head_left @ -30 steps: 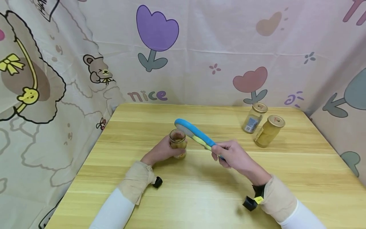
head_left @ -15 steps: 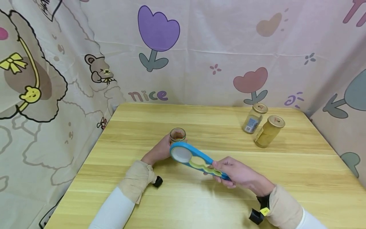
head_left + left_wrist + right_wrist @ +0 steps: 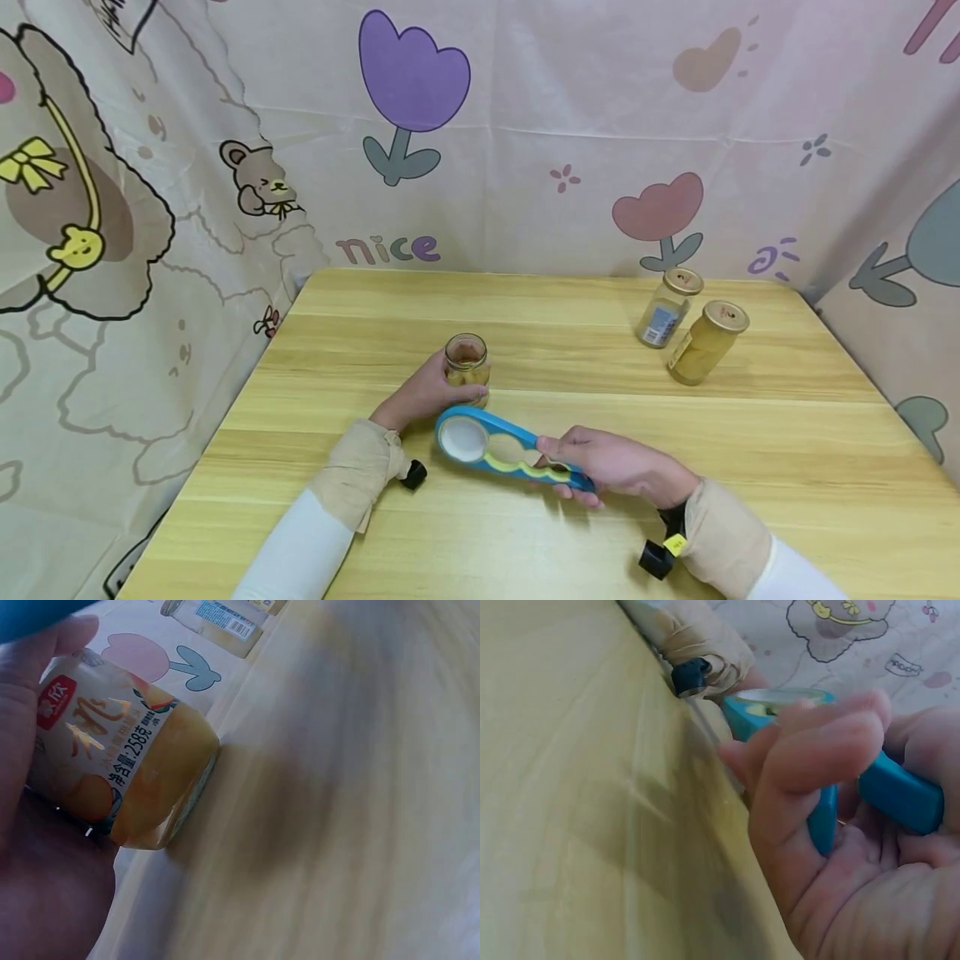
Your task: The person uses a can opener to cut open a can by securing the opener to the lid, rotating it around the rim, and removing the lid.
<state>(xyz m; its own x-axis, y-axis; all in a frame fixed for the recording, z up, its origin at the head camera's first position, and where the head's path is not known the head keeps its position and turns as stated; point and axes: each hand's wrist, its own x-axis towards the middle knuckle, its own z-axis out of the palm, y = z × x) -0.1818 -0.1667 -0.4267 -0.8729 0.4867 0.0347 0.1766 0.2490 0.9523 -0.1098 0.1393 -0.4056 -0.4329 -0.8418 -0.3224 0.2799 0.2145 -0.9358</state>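
Note:
In the head view my left hand (image 3: 427, 390) grips a lidless glass jar (image 3: 468, 371) at the middle of the table, its open mouth facing up. The left wrist view shows the jar's printed label (image 3: 97, 739) and yellow-orange fruit behind the glass. My right hand (image 3: 618, 467) holds a blue jar opener (image 3: 517, 477) by its handle end, fingers curled round it. Wavy yellow-green edging lines the opener's inside. A round white disc (image 3: 462, 439), like the underside of a lid, fills its largest opening. The opener is held low in front of the jar.
Two jars with gold lids stand at the back right: a paler jar (image 3: 663, 312) with a blue-white label and a yellowish jar (image 3: 705, 346). A patterned cloth (image 3: 525, 225) hangs behind the wooden table (image 3: 390, 308). Black wrist cameras sit below both wrists.
My right hand has brought the opener down from beside the jar's mouth toward the table front and turned its face upward. The left hand keeps hold of the jar in place.

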